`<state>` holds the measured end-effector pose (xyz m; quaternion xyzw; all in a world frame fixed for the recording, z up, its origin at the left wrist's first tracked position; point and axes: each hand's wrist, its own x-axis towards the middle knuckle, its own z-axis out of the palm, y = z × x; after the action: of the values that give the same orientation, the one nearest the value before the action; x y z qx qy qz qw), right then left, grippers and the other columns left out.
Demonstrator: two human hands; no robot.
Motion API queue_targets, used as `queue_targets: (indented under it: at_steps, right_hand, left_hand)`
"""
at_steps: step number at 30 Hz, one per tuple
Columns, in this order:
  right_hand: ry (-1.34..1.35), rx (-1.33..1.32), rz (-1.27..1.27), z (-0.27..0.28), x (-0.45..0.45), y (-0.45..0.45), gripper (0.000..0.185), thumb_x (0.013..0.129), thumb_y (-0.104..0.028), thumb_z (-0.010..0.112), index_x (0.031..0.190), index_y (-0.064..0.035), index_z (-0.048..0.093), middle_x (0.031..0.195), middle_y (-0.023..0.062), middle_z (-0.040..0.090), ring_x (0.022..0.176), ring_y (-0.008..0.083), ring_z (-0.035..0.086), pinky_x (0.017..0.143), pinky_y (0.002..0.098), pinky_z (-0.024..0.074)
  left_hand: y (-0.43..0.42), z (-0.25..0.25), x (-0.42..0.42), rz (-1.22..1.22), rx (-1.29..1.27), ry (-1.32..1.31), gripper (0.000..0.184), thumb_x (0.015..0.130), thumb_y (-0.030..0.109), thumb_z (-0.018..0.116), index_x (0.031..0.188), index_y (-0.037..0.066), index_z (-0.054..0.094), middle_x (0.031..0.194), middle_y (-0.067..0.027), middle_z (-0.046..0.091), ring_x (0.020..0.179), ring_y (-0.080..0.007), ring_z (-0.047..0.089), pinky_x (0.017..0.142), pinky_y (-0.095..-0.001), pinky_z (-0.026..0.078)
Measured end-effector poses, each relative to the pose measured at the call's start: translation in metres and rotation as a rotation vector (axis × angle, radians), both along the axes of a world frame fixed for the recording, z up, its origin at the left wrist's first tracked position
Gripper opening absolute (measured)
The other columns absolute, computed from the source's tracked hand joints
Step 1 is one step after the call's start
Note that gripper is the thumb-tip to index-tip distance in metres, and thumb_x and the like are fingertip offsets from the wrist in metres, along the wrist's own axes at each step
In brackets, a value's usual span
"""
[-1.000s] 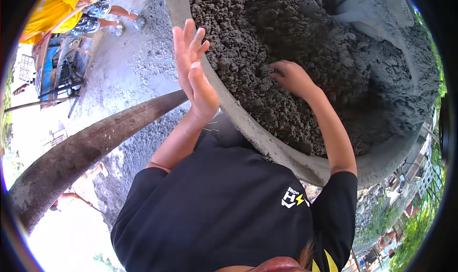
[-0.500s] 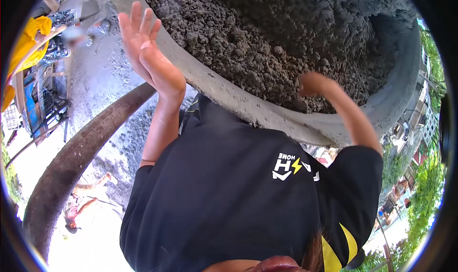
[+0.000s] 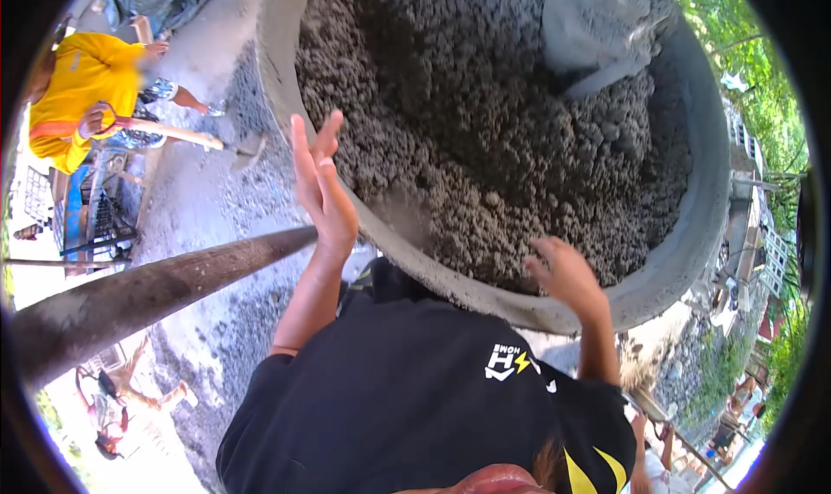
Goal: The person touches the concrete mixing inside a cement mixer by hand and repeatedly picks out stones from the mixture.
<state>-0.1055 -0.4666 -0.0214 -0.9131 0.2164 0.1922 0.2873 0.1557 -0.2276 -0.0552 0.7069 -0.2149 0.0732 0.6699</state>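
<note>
Grey mix (image 3: 502, 161) lies below the right grip (image 3: 570, 277).

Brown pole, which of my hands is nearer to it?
Left. Your left hand is beside the far end of the pole; your right hand is farther away, by the drum's rim.

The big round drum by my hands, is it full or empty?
Partly full: the drum holds dark, crumbly mix, with bare grey inner wall showing past it at picture right. The mix's depth cannot be told.
</note>
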Motion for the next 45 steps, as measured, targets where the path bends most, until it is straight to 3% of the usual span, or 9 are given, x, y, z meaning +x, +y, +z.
queue_targets:
  at_steps: [6,9,11,14,19,22,32,36,45]
  right_hand:
    - [-0.198,-0.036,-0.223,-0.007,-0.026,0.026,0.039,0.092,-0.03,0.063,0.116,0.0005,0.066,0.116,0.0224,0.065,0.105,0.0382,0.063,0.092,0.0419,0.0495]
    - [-0.201,-0.133,-0.261,-0.014,-0.042,0.026,0.039,0.091,-0.029,0.063,0.116,0.0006,0.066,0.115,0.022,0.065,0.104,0.038,0.063,0.091,0.0426,0.0497]
    - [-0.175,-0.194,-0.345,-0.012,-0.053,0.028,0.039,0.091,-0.029,0.064,0.116,0.0006,0.066,0.112,0.0216,0.066,0.102,0.0378,0.064,0.09,0.0428,0.0499]
    - [-0.247,-0.225,-0.364,-0.014,-0.068,0.03,0.04,0.091,-0.029,0.064,0.118,0.0004,0.065,0.111,0.022,0.066,0.102,0.0383,0.064,0.09,0.0433,0.0498]
    - [-0.01,-0.087,-0.411,-0.023,-0.065,0.032,0.039,0.089,-0.031,0.064,0.113,0.0,0.069,0.109,0.0233,0.068,0.107,0.0377,0.063,0.093,0.0425,0.0488]
    - [-0.18,0.042,-0.459,-0.054,-0.066,0.018,0.038,0.09,-0.031,0.064,0.108,0.0011,0.069,0.105,0.0228,0.068,0.101,0.0379,0.065,0.089,0.0427,0.0499]
    - [-0.818,-0.306,-0.412,0.004,-0.088,0.038,0.019,0.087,-0.014,0.067,0.097,0.0015,0.068,0.095,0.0184,0.07,0.086,0.0369,0.066,0.077,0.0442,0.0514]
    - [-0.862,-0.471,-0.508,-0.025,-0.11,0.03,0.016,0.087,-0.012,0.066,0.095,0.0015,0.068,0.095,0.0174,0.07,0.086,0.0354,0.066,0.08,0.0424,0.0517]
    - [-0.902,-0.284,-0.484,-0.019,-0.104,0.033,0.02,0.09,-0.019,0.065,0.101,-0.0018,0.069,0.108,0.0149,0.068,0.099,0.0317,0.064,0.087,0.0406,0.0496]
  left_hand:
    - [-0.001,0.008,-0.003,-0.036,-0.02,0.058,0.043,0.1,0.015,0.044,0.14,0.0,0.049,0.134,-0.0174,0.058,0.128,-0.0262,0.053,0.109,-0.0386,0.037]
    - [-0.001,0.003,0.003,-0.05,0.178,-0.056,0.035,0.097,0.01,0.048,0.127,0.0,0.061,0.126,-0.0154,0.064,0.121,-0.0231,0.058,0.105,-0.0355,0.041]
    - [-0.005,0.002,0.003,-0.056,0.292,-0.075,0.027,0.091,0.007,0.055,0.112,0.001,0.069,0.114,-0.0143,0.068,0.104,-0.0228,0.065,0.085,-0.0317,0.05]
    - [-0.007,0.012,-0.001,-0.107,0.413,0.107,0.023,0.09,0.01,0.057,0.107,0.002,0.071,0.106,-0.0132,0.07,0.092,-0.0211,0.067,0.08,-0.0313,0.051]
    - [-0.016,0.014,-0.003,-0.146,0.711,0.069,0.027,0.089,0.028,0.059,0.101,0.009,0.074,0.095,-0.0131,0.072,0.087,-0.0304,0.069,0.078,-0.0396,0.053]
    - [-0.019,0.012,-0.002,-0.161,0.775,-0.026,0.025,0.088,0.026,0.059,0.1,0.009,0.074,0.093,-0.014,0.072,0.083,-0.031,0.07,0.076,-0.0392,0.053]
    - [-0.021,0.007,0.002,-0.037,0.631,-0.041,0.022,0.091,0.02,0.059,0.097,0.005,0.074,0.089,-0.0167,0.071,0.081,-0.0314,0.07,0.073,-0.0381,0.053]
    - [-0.02,0.003,-0.012,0.016,0.569,-0.152,0.02,0.09,0.018,0.061,0.1,0.007,0.073,0.094,-0.0146,0.071,0.084,-0.03,0.07,0.074,-0.0379,0.054]
    - [-0.026,0.0,-0.024,0.115,0.704,-0.121,0.018,0.088,0.019,0.061,0.095,0.008,0.074,0.09,-0.0161,0.07,0.085,-0.0345,0.068,0.074,-0.0418,0.053]
